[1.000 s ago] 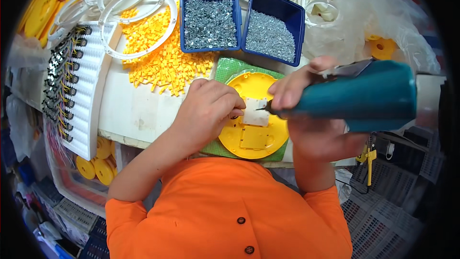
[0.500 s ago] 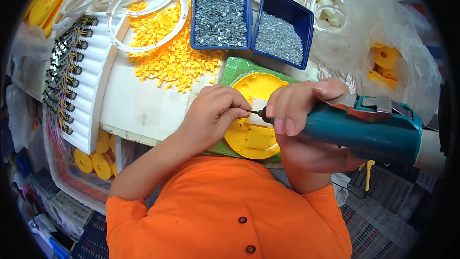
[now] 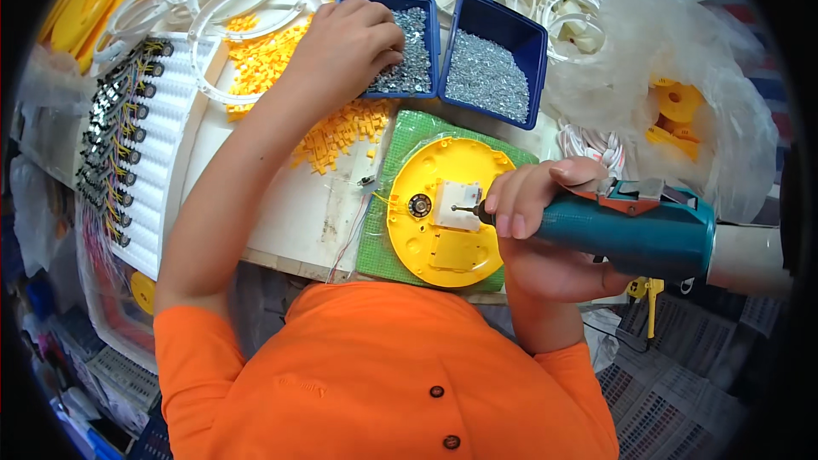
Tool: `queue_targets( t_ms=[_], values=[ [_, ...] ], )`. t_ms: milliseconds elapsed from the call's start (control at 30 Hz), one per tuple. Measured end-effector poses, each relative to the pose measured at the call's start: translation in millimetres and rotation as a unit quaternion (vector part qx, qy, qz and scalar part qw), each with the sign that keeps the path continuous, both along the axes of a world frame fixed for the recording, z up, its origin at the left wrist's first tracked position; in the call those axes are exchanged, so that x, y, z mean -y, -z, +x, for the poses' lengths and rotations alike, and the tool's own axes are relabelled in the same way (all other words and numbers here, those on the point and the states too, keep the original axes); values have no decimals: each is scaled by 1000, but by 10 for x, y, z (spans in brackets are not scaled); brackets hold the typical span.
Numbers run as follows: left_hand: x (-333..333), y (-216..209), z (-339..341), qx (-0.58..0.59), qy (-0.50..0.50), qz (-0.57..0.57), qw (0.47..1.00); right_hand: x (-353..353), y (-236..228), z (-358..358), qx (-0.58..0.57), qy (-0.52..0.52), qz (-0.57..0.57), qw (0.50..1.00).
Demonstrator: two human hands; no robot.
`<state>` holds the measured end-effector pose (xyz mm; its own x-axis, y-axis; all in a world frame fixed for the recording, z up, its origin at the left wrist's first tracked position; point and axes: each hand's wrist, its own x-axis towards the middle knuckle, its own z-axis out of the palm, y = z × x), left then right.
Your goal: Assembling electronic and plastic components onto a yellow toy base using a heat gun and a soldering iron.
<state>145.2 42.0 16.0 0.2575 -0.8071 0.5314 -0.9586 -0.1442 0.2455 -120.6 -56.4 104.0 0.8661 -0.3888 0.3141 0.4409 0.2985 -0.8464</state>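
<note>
My left hand [image 3: 354, 38] is over the left blue bin [image 3: 435, 51], its fingers curled down into the small metal screws [image 3: 416, 55]; the fingertips are hidden. My right hand [image 3: 527, 200] wraps round a teal electric screwdriver [image 3: 630, 232], held level with its bit pointing left. The bit's tip is over a white block [image 3: 457, 192] in a round yellow plastic housing [image 3: 413, 166]. Beside the block sits a black round part [image 3: 419, 205], with thin wires running out at the left rim. Under the housing lies a green mat [image 3: 375, 243].
A second blue bin [image 3: 538, 68] holds more small metal pieces. Yellow plastic bits [image 3: 341, 136] are heaped beneath white rings [image 3: 204, 68]. To the left, a white foam tray [image 3: 166, 153] carries wired parts. A plastic bag [image 3: 716, 94] with yellow parts stands at right.
My left hand has left the screwdriver bit and reached up and left into the left bin, uncovering the black round part. My right hand still holds the screwdriver, barely shifted.
</note>
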Motion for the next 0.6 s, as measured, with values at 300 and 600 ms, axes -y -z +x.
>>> queue_targets(
  t_ms=[300,600],
  values=[
    [-306,-88,-353,-51,2,-48,998,-45,216,104,37,-68,62,995],
    [-876,-112,-1334,-128,117,-4,985,-67,451,198,60,-58,42,996]
  ],
)
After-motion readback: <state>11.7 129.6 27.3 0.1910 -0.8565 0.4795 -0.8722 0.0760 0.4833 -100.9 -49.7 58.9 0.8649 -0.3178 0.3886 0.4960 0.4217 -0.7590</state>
